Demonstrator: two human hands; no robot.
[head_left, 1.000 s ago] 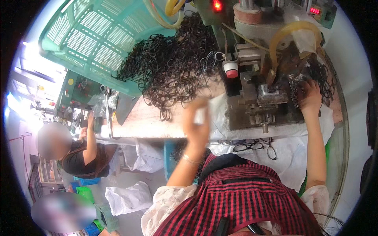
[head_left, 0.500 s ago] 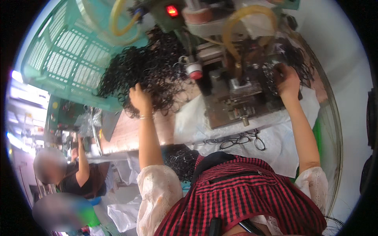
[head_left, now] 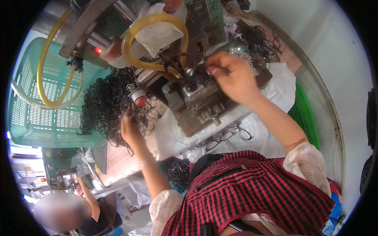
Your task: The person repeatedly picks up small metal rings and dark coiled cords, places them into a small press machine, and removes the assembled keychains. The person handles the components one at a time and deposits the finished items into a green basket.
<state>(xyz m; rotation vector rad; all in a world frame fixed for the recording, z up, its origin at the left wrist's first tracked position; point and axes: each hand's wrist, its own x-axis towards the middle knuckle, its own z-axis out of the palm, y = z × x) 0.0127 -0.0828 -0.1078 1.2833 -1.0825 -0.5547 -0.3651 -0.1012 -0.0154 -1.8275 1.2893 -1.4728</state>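
Frames, dark and looped like eyewear, lie in a tangled heap on the table, to the left of the metal press; the left hand is at the heap's edge, left of the press, its fingers bent together near the loops; whether they pinch a frame, I cannot tell. Of the two hands, the right hand is the nearer to the middle of the press, above its base and close to the working head, with thumb and fingertips drawn together; what they pinch, if anything, is too small to make out.

Small shiny pieces are piled at the right side of the press, just past the right hand; more dark frames lie behind them, to the right of the press; a red button in a white collar is at the left of the press, and a yellow hose arches over it; a white sheet spreads out in front of the press, with a few spectacle frames below its front edge; a pale green basket stands left of the press, beyond the heap; a bright green crate sits low to its right; a co-worker in a dark top is well off to its left.
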